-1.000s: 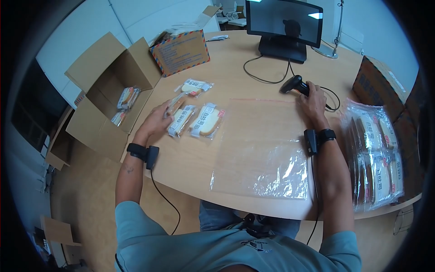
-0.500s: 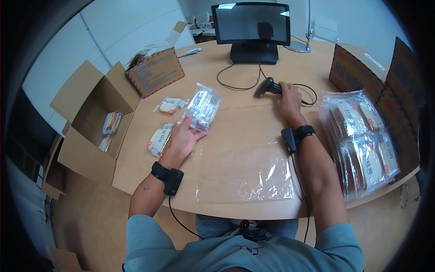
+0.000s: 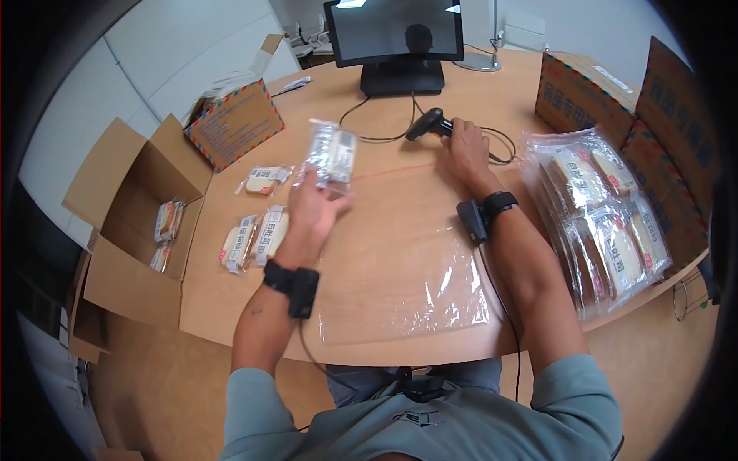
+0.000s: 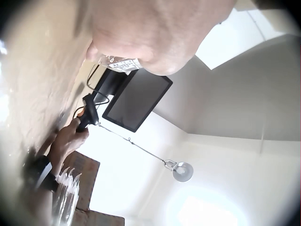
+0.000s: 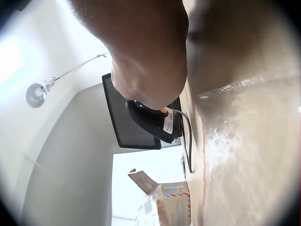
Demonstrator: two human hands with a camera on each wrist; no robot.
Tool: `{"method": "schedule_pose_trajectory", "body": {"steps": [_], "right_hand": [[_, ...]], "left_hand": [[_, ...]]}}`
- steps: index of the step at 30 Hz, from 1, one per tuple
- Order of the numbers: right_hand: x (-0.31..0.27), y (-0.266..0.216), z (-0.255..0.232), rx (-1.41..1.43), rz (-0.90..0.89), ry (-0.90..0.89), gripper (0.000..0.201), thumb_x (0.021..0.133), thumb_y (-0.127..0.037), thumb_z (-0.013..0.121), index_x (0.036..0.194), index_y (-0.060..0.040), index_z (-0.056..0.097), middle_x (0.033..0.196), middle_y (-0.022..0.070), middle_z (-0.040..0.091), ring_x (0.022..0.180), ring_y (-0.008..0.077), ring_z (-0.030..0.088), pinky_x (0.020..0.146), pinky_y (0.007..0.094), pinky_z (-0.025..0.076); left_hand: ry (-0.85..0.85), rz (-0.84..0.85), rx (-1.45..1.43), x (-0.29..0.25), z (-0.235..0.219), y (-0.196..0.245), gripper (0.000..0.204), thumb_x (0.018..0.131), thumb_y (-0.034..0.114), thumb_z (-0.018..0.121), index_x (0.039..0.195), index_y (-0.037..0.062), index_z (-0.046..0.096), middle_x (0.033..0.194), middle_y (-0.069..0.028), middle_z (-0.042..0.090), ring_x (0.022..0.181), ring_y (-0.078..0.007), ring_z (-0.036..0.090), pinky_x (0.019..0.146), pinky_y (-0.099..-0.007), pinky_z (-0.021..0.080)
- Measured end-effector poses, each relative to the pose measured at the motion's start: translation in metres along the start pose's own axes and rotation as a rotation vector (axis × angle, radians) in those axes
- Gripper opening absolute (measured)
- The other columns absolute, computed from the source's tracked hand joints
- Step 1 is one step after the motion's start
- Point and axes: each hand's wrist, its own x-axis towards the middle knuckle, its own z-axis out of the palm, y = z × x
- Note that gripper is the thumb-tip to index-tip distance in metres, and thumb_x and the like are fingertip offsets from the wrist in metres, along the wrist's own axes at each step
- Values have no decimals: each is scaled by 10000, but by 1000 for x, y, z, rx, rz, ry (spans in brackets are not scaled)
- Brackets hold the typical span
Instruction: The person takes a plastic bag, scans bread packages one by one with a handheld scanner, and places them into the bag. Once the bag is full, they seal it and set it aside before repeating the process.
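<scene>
My left hand [image 3: 314, 207] holds up a clear-wrapped bread pack [image 3: 332, 152], its printed label side partly in glare, above the left edge of a flat clear plastic bag [image 3: 400, 261]. In the left wrist view only a bit of the pack [image 4: 123, 64] shows past the hand. My right hand [image 3: 467, 157] grips a black barcode scanner [image 3: 430, 121] by its handle, beyond the bag's far edge. The scanner's head [image 5: 153, 123] points left, towards the pack. On the table left of my left hand lie three more bread packs [image 3: 263, 181], two of them side by side.
An open cardboard box [image 3: 131, 276] with several packs inside stands at the left. A bigger clear bag [image 3: 600, 223] filled with bread packs lies at the right, beside brown cartons [image 3: 584, 92]. At the back are a monitor [image 3: 396, 31], the scanner's cable and a striped-edge box [image 3: 234, 123].
My left hand has picked up a bread pack from the group on the left and carried it up and right towards the scanner. The right hand keeps hold of the scanner. The head view has shifted.
</scene>
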Motion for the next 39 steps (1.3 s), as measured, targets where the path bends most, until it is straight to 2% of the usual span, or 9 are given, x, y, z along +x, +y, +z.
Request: {"method": "schedule_pose_trajectory", "body": {"steps": [5,8,14,24,27,31,33,35,39], "right_hand": [[2,-15,-20,143,39,96,420,860,-325,672,1115,-18,541,1040,204,591,996,384,572,859,499,442],[1,-28,-29,245,93,39,538,786,-426,749,1116,-46,559,1043,195,595,994,370,593,846,475,468],[4,-33,-15,103,57,15,479,769,-434,754,1046,-75,598,939,158,631,879,357,637,735,473,498],[2,-31,-16,133,69,50,476,782,-457,726,1024,-67,601,920,168,631,864,359,640,725,477,493],[2,-31,-20,138,118,-60,452,817,-415,711,1062,-57,585,992,185,615,933,367,611,792,471,467],[-1,-18,-8,79,63,-71,384,869,-270,654,1159,-35,563,1120,203,578,1084,380,542,896,503,414],[1,-11,-3,40,76,-110,408,868,-239,644,1206,-27,556,1151,207,568,1131,384,524,923,517,406],[3,-8,-2,46,140,-229,418,873,-204,628,1239,-23,539,1216,213,549,1186,388,491,961,536,377],[5,-4,3,10,66,-175,448,869,-243,640,1242,-12,549,1242,228,550,1204,392,475,985,513,377]], "left_hand": [[-96,-82,47,18,34,-31,354,1053,241,428,1380,109,402,1419,-80,459,1297,-309,472,1005,-761,330],[-140,-75,44,15,37,-36,365,1052,248,426,1382,97,391,1402,-91,461,1292,-307,470,1013,-740,345],[-192,-82,41,10,37,-47,389,1051,237,426,1403,85,360,1372,-107,466,1269,-298,479,1001,-703,396],[-229,-79,43,9,35,-50,418,1043,253,449,1413,76,369,1341,-115,494,1222,-287,513,956,-669,454],[-187,-61,48,1,42,-45,438,1063,271,434,1434,56,347,1388,-145,469,1274,-336,486,1020,-700,380],[-172,21,114,4,38,-42,433,1054,267,454,1421,55,364,1381,-134,471,1250,-315,500,1006,-687,400],[-98,-12,37,7,33,-41,368,1036,245,463,1359,70,445,1311,-102,525,1167,-271,544,936,-623,484],[-101,0,42,2,34,-37,376,1036,240,463,1372,73,445,1294,-97,545,1138,-270,560,930,-607,490],[-160,129,227,-9,40,-31,392,1031,204,463,1393,56,484,1243,-84,605,1103,-250,595,957,-509,493]]}}
